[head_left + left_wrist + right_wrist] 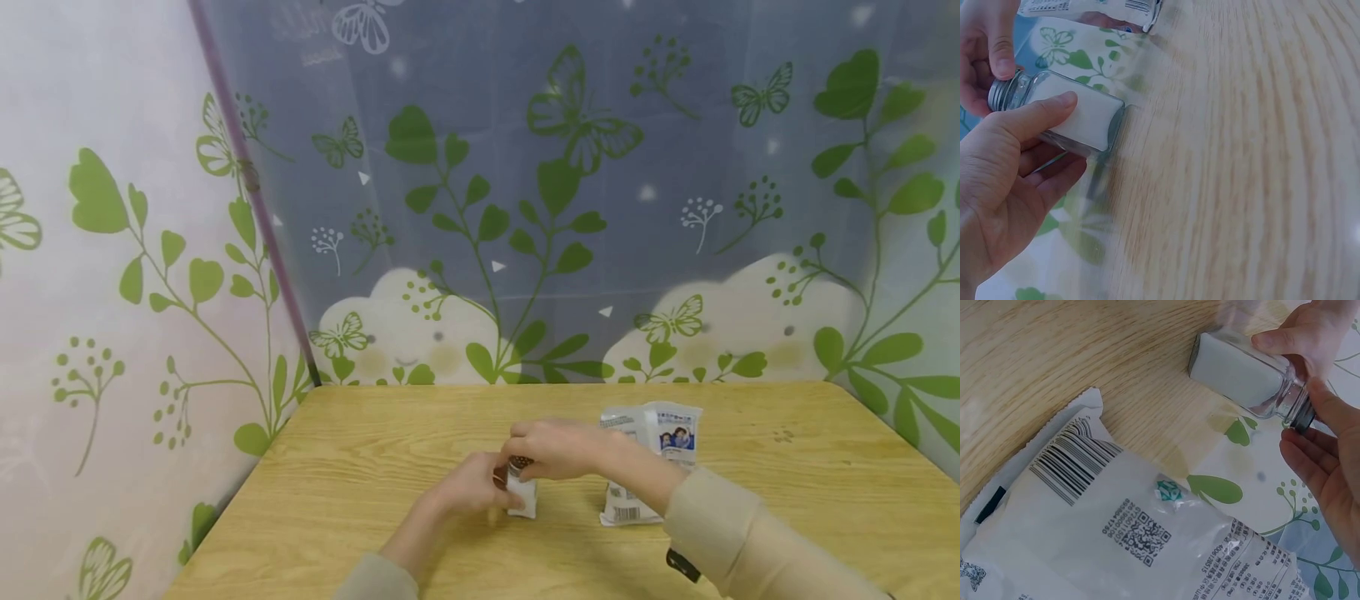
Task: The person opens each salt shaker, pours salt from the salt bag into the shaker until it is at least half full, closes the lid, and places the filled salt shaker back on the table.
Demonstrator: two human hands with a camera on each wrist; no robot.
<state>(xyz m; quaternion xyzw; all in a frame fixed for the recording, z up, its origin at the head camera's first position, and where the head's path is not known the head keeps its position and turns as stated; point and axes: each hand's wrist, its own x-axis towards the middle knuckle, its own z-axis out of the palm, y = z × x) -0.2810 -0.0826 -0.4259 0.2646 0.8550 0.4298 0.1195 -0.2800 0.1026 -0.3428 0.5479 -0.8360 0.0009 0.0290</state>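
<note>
A small square glass shaker jar [523, 498] filled with white powder stands upright over the table, between both hands. My left hand [471, 485] grips its glass body from the left side, thumb laid along the front face in the left wrist view. From above, my right hand [558, 448] pinches the jar's metal lid [1302, 414] between thumb and fingers. The lid sits on the jar's neck, and its top is partly covered by the right fingers. Through the glass [1088, 119] the white powder shows up close to the shoulder.
To the right of the jar stands a white printed plastic bag [622, 500] with a barcode and a QR code, partly behind my right forearm. The wood-grain table [390, 433] ends at a patterned curtain [465, 75] printed with leaves and butterflies.
</note>
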